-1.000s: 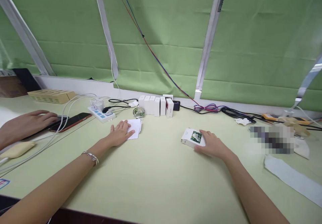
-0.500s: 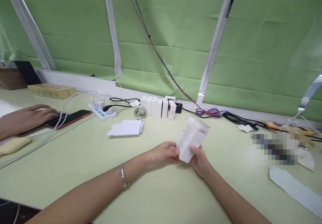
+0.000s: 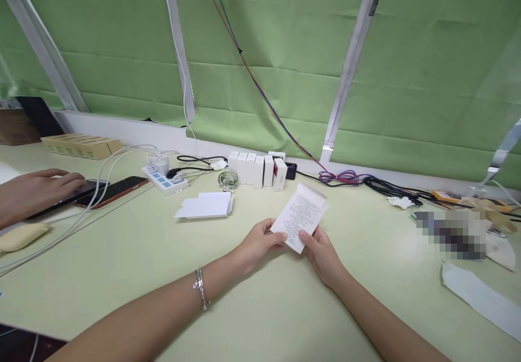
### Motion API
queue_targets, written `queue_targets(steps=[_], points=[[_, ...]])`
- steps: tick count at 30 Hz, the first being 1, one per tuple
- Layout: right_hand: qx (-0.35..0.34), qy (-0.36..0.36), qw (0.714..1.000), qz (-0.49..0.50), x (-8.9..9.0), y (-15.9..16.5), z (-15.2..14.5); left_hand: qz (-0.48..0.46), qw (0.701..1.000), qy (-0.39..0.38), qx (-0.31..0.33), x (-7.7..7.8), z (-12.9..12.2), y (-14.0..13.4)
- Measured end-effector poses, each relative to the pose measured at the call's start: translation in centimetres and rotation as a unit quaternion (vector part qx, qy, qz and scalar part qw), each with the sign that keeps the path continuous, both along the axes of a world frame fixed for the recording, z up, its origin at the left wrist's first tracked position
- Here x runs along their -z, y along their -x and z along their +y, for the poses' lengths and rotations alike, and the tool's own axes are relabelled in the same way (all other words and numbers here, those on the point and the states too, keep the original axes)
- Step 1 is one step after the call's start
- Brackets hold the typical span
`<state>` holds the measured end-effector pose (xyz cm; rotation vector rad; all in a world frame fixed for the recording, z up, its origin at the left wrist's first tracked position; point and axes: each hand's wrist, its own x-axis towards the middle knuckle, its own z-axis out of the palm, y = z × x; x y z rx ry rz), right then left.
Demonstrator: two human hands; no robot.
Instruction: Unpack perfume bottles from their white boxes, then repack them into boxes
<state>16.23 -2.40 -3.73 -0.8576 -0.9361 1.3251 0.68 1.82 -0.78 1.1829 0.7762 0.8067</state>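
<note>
Between my two hands is a small white cardboard box (image 3: 300, 215), tilted, with its face of fine printed text turned up towards me and its top flap at the far end. My left hand (image 3: 260, 244) grips the lower left edge, thumb on the printed face. On the lower right edge, my right hand (image 3: 319, 251) holds it too, its thumb pressed on the text. Fingers of both hands are partly hidden behind the box. An unfolded white carton (image 3: 205, 205) lies on the table to the left, beyond my left forearm.
Several small white boxes (image 3: 255, 170) stand in a row at the back, beside a coiled cable (image 3: 227, 179). Left of them sits a power strip (image 3: 165, 182). Another person's hand (image 3: 44, 191) rests near a phone (image 3: 114, 191). White paper (image 3: 480, 299) lies at right.
My hands have turned the white box so its printed face now points towards me; before, a blank side also showed. My left thumb has moved onto the printed face.
</note>
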Motion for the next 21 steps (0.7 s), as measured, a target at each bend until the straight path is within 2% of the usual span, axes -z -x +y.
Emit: queue_targets(steps=[4, 7, 11, 16, 21], points=[[0.061, -0.026, 0.996, -0.052, 0.0, -0.2, 0.3, 0.075, 0.996, -0.031, -0.028, 0.1, 0.1, 0.2], [0.092, -0.054, 0.99, -0.095, -0.3, -0.6, 0.3, 0.055, 0.998, -0.011, 0.007, 0.2, -0.2, 0.1], [0.051, -0.036, 0.997, -0.049, -0.8, -1.0, 0.2, -0.053, 0.997, 0.026, 0.044, 0.1, -0.6, 0.0], [0.034, -0.011, 0.998, -0.051, -0.8, -1.3, -0.1, -0.021, 0.997, -0.041, 0.068, 0.3, -0.2, 0.4], [-0.036, -0.006, 0.994, -0.099, -0.4, -1.0, -0.2, -0.019, 0.998, -0.056, -0.018, 0.6, 0.3, 0.7]])
